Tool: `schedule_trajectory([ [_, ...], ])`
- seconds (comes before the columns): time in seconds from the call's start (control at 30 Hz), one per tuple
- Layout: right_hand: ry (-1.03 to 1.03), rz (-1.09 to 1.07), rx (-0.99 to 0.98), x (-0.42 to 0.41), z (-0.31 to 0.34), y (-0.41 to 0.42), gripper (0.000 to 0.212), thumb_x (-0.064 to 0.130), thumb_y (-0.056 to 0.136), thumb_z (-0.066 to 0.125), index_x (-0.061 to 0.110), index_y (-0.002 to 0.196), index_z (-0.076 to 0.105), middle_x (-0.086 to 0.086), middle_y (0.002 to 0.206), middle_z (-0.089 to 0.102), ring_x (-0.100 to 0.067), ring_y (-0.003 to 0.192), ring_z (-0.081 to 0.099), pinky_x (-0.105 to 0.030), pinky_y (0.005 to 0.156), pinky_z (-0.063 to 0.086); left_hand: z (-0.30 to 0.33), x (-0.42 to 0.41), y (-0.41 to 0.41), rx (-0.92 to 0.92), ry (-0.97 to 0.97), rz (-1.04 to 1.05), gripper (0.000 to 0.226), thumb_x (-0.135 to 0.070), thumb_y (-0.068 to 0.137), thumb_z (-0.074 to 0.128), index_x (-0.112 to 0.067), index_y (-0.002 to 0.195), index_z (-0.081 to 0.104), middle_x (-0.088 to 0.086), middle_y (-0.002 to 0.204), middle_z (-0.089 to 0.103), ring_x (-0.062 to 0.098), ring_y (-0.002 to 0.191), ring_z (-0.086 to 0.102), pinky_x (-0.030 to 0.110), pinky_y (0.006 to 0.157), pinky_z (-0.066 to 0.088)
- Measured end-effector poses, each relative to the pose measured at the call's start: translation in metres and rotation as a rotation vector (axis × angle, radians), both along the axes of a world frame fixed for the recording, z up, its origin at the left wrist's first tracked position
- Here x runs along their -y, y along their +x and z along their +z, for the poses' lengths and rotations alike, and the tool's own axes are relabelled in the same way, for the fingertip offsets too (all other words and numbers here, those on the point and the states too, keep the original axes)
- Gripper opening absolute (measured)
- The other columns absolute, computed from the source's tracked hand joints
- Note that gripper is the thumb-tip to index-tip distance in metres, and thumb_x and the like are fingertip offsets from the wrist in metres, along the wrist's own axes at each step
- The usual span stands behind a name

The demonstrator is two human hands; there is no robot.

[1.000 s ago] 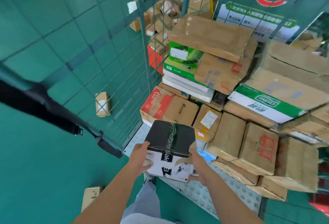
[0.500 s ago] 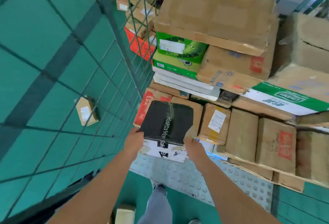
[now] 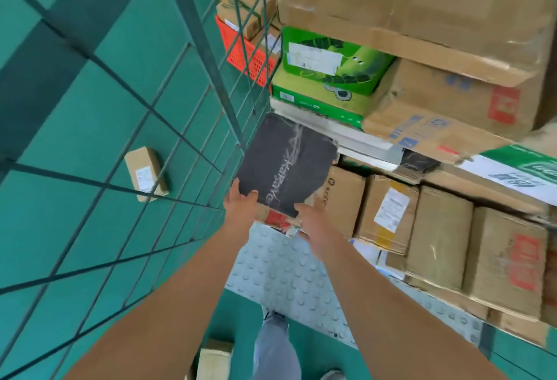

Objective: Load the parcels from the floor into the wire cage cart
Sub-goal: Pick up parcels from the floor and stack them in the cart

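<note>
Right at the near edge of the black parcel (image 3: pixel 284 165) both hands meet it: the left hand (image 3: pixel 241 210) grips the near-left corner, thumb lying on the dark top face and fingers hidden beneath, while the right hand (image 3: pixel 312 222) sits at the near-right corner with its fingers tucked under the edge, seemingly holding it too, though blur makes that contact hard to confirm. White lettering runs along the parcel's top. It lies tilted on a brown carton with red print (image 3: pixel 337 195) in the front left corner of the wire cage cart (image 3: pixel 193 57), its far edge reaching under a pale flat box (image 3: pixel 346 135). On top of that box sits a green printed carton (image 3: pixel 328 78), and a wide brown carton (image 3: pixel 422 2) tops the stack. To the right, a row of brown cartons stands side by side, one with a white shipping label (image 3: pixel 391 207). Bare studded metal of the cart floor (image 3: pixel 280 268) shows just in front of the parcels. Through the mesh, a small brown parcel (image 3: pixel 146 173) lies on the green floor (image 3: pixel 54 183), and another cardboard box (image 3: pixel 215 361) sits low down beside the person's grey trouser leg (image 3: pixel 275 346).
</note>
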State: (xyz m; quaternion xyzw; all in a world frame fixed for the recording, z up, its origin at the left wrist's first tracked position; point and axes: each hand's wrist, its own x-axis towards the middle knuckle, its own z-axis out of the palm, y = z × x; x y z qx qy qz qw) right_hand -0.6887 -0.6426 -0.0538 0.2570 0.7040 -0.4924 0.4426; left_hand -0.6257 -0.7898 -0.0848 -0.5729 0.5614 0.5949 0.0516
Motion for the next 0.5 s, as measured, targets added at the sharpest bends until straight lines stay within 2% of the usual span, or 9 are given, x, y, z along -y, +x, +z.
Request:
schedule_trajectory([
  [0.07, -0.017, 0.048, 0.022, -0.001, 0.003, 0.008, 0.072, 0.028, 0.098, 0.057, 0.045, 0.158, 0.021, 0.004, 0.152, 0.042, -0.025, 0.128, 0.051, -0.047, 0.110, 0.047, 0.003, -0.010, 0.011, -0.032, 0.083, 0.040, 0.065, -0.025, 0.100, 0.058, -0.041, 0.157, 0.032, 0.005, 0.148, 0.050, 0.031, 0.119, 0.061, 0.039, 0.095, 0.046],
  [0.13, -0.039, 0.070, 0.050, -0.006, 0.007, 0.016, 0.069, 0.030, 0.100, 0.055, 0.046, 0.158, 0.021, 0.008, 0.149, 0.039, -0.021, 0.122, 0.049, -0.043, 0.107, 0.048, 0.009, -0.021, 0.020, -0.079, 0.160, 0.071, 0.064, -0.015, 0.101, 0.055, -0.037, 0.158, 0.033, -0.005, 0.127, 0.059, 0.018, 0.107, 0.062, 0.039, 0.101, 0.045],
  [0.17, -0.046, 0.065, 0.066, -0.009, 0.009, 0.019, 0.067, 0.030, 0.101, 0.054, 0.046, 0.157, 0.022, 0.008, 0.146, 0.040, -0.020, 0.121, 0.048, -0.041, 0.106, 0.049, 0.015, -0.028, 0.025, -0.091, 0.173, 0.045, 0.063, -0.013, 0.102, 0.054, -0.034, 0.158, 0.033, -0.007, 0.126, 0.059, 0.015, 0.108, 0.060, 0.039, 0.105, 0.044],
  [0.23, -0.051, 0.069, 0.071, -0.018, 0.019, 0.027, 0.064, 0.029, 0.102, 0.053, 0.044, 0.157, 0.025, 0.007, 0.141, 0.043, -0.019, 0.119, 0.050, -0.039, 0.103, 0.049, 0.025, -0.040, 0.034, -0.121, 0.162, 0.006, 0.058, -0.017, 0.104, 0.053, -0.032, 0.157, 0.036, -0.004, 0.147, 0.052, 0.019, 0.128, 0.053, 0.045, 0.114, 0.041],
  [0.3, -0.060, 0.091, 0.055, -0.029, 0.030, 0.035, 0.058, 0.029, 0.102, 0.052, 0.043, 0.155, 0.031, 0.003, 0.143, 0.046, -0.020, 0.117, 0.052, -0.038, 0.100, 0.051, 0.039, -0.052, 0.045, -0.134, 0.170, 0.022, 0.056, -0.018, 0.105, 0.052, -0.034, 0.157, 0.038, -0.001, 0.153, 0.047, 0.022, 0.134, 0.051, 0.046, 0.114, 0.043],
  [0.4, -0.088, 0.140, 0.033, -0.049, 0.055, 0.051, 0.046, 0.031, 0.102, 0.054, 0.030, 0.147, 0.044, -0.001, 0.128, 0.051, -0.019, 0.107, 0.053, -0.039, 0.099, 0.052, 0.062, -0.075, 0.074, -0.181, 0.182, 0.072, 0.054, -0.012, 0.106, 0.048, -0.035, 0.154, 0.042, 0.001, 0.149, 0.051, 0.022, 0.127, 0.053, 0.042, 0.105, 0.047],
  [0.5, -0.105, 0.195, 0.020, -0.073, 0.088, 0.073, 0.030, 0.032, 0.105, 0.053, 0.026, 0.134, 0.049, 0.000, 0.125, 0.052, -0.020, 0.110, 0.054, -0.040, 0.103, 0.050, 0.087, -0.104, 0.110, -0.225, 0.208, 0.166, 0.038, -0.016, 0.108, 0.050, -0.034, 0.141, 0.049, -0.005, 0.136, 0.055, 0.025, 0.137, 0.047, 0.047, 0.112, 0.042],
])
